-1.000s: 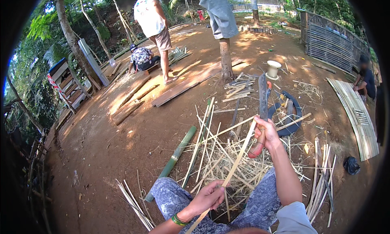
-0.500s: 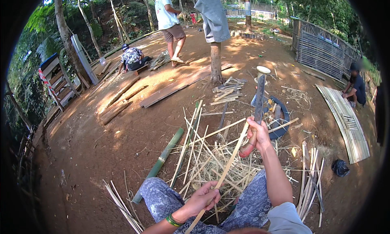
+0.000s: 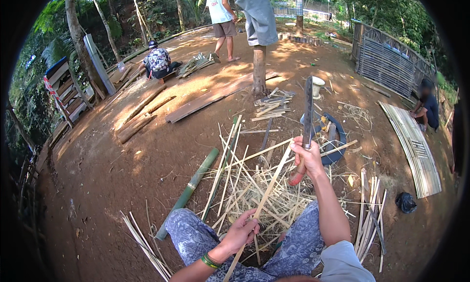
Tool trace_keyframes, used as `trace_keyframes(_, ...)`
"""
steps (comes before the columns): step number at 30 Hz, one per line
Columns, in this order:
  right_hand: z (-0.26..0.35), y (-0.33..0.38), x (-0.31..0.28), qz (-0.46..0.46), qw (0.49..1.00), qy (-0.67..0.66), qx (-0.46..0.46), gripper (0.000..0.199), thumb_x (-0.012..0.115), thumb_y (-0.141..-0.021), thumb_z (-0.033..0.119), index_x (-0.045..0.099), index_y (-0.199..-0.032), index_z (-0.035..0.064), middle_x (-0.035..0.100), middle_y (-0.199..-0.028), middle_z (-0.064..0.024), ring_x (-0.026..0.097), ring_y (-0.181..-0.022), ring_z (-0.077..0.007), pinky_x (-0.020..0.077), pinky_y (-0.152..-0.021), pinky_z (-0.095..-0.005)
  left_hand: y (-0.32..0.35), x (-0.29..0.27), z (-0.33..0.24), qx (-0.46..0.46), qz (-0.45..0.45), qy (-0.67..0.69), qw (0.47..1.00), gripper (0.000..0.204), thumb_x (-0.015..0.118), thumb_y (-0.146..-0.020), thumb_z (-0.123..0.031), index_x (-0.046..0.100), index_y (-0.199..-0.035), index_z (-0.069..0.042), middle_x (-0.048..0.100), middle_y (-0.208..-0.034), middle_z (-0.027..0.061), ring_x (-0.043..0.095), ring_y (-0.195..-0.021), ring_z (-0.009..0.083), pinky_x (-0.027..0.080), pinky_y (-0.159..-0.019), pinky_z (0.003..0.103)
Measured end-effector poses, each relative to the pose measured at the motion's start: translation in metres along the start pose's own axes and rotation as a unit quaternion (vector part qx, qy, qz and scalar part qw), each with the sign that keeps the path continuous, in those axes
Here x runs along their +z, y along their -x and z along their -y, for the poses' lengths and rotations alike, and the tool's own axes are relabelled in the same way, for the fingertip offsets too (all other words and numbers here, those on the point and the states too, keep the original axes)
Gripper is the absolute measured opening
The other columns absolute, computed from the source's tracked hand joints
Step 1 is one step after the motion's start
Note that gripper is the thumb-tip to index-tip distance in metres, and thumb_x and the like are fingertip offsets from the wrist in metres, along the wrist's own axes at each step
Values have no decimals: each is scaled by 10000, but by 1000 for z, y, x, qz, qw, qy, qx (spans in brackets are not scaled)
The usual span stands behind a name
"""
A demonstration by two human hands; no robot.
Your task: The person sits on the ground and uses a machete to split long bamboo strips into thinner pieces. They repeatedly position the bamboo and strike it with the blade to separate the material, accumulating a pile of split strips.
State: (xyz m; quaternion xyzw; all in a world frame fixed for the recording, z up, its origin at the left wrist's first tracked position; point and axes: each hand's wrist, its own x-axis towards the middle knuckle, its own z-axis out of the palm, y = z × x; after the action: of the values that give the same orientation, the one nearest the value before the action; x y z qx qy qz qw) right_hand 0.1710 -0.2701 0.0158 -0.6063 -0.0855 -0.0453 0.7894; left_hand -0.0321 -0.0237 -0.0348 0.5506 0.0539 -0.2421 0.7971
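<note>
My right hand [image 3: 308, 157] is closed round the wooden handle of a machete [image 3: 308, 110], its dark blade pointing up and away. The fingers of that hand also touch the far end of a long, pale bamboo strip [image 3: 269, 189]. Nearer my lap, my left hand [image 3: 241, 231] pinches the same strip, which slants down past my wrist toward the lower edge. Below and beyond the strip, between my knees, spreads a heap of bamboo shavings and slivers [image 3: 279, 199]. A green bamboo pole [image 3: 193, 184] lies on the ground by my left knee.
Bundles of split strips lie at right [image 3: 370, 218] and left [image 3: 143, 243]. A black tyre-like ring [image 3: 338, 157] rests beyond my right hand, near a post [image 3: 259, 71]. One person crouches left, another walks far off, and a third is beside a bamboo panel [image 3: 411, 150].
The machete blade has tilted slightly left and my right hand has shifted a little left. The walking person has moved right. My left hand still pinches the strip.
</note>
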Motion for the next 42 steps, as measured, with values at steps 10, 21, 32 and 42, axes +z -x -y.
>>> trace_keyframes(10,-6,2,5,38,997,54,-33,384,731,-832,-11,594,-1188,-51,675,-867,-54,545,-496,-58,444,-415,-203,-29,-28,24,4,-44,33,998,463,452,-1051,-111,340,-1499,-80,550,-766,21,383,-478,56,318,-422,205)
trace_keyframes(21,2,11,19,18,982,179,-57,487,631,-973,238,527,-1335,-71,712,-796,-67,490,-444,-45,379,-416,-208,-34,-48,-11,54,-62,72,994,477,439,-1052,-118,335,-1518,-106,524,-757,-8,359,-469,44,307,-417,186)
trace_keyframes(32,-1,17,36,67,909,369,-181,512,699,-916,322,615,-1260,-47,618,-652,-39,515,-533,-68,410,-509,-272,-52,-59,-74,132,30,183,974,417,441,-1057,-150,390,-1470,-131,506,-738,-6,380,-463,33,298,-410,178)
trace_keyframes(42,-6,18,37,54,917,343,-197,402,702,-912,274,662,-1156,-43,636,-643,-42,518,-515,-71,392,-488,-267,-47,-56,-84,148,67,189,968,363,418,-1027,-123,443,-1382,-53,477,-732,13,422,-486,69,335,-400,198)
